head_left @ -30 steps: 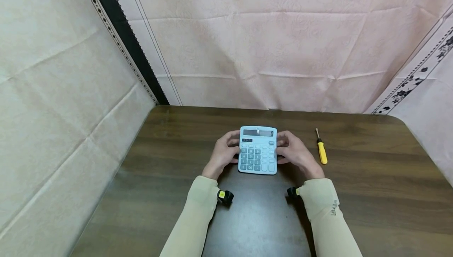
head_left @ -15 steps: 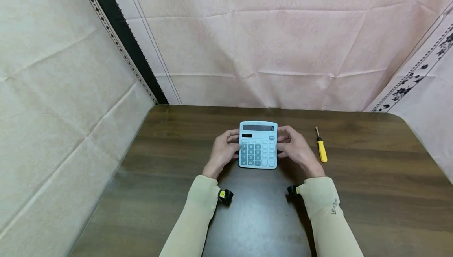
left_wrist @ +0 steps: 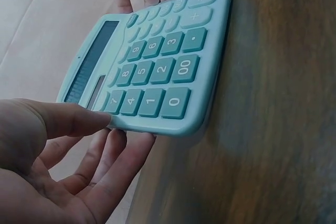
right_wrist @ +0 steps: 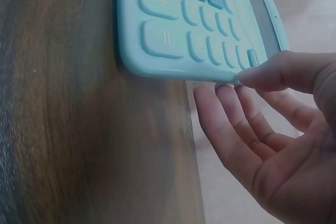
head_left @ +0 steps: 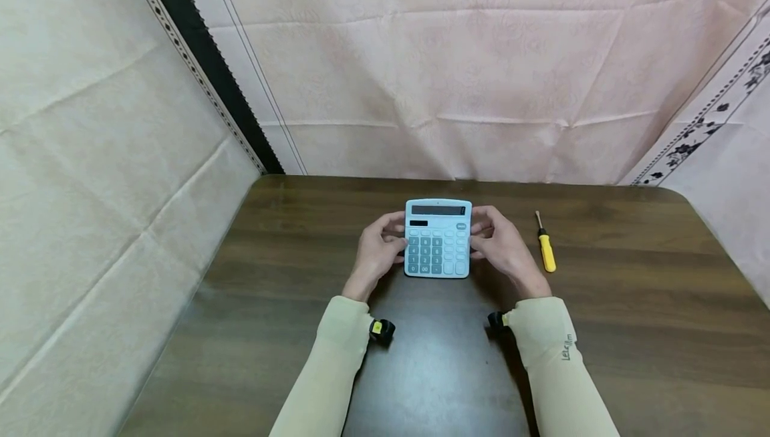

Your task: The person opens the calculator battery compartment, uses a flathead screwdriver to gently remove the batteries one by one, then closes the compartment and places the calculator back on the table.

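A light blue calculator is held between both hands, its keys and display facing the person. My left hand grips its left edge, thumb on the front rim and fingers behind, as the left wrist view shows. On the opposite edge, my right hand pinches it the same way, the thumb near the top-row keys in the right wrist view. Both wrist views show the calculator tilted, its lower end nearer the wooden surface; whether it touches there I cannot tell.
To the right of the right hand, a screwdriver with a yellow handle lies on the brown wooden table. Pale cloth hangs behind the table's far edge and along both sides.
Both hands have carried the calculator a little farther up the head view, toward the table's far edge. The whole scene has also shifted slightly upward. The grip looks unchanged.
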Tool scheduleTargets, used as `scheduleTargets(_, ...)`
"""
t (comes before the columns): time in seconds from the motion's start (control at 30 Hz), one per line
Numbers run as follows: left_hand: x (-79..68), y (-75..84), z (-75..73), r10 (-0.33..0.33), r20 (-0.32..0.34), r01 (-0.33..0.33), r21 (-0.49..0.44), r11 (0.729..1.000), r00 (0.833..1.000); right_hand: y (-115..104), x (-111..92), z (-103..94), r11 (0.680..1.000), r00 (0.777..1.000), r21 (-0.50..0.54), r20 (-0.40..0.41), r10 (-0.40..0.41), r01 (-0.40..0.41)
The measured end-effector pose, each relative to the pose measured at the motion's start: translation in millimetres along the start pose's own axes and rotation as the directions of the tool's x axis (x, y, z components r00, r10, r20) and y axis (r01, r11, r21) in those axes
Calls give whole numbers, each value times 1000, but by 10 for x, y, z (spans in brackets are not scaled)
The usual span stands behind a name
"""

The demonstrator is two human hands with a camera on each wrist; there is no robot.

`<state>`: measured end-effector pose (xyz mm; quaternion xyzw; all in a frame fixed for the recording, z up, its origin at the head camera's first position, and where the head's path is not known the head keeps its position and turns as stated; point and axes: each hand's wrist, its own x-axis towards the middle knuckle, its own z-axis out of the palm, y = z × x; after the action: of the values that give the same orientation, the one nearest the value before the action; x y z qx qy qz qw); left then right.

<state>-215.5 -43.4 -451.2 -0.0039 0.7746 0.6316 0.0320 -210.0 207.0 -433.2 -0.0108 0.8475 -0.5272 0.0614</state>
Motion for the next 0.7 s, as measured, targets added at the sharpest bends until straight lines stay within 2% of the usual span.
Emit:
scheduleTargets(0.3, -15, 2, 3, 70, -20, -70, -1, 998, 997, -13, 23, 7, 1000, 1000, 0, -9, -1, 1)
scheduleTargets(0.53, -4, 3, 36, 116, -47, -117, -30, 993, 992, -19, 19, -9, 997, 996, -34, -56, -75, 73)
scheduleTargets(0.7, -5, 2, 50, 137, -42, -138, -30, 990, 990, -3, 16, -17, 991, 989, -64, -84, -123, 118)
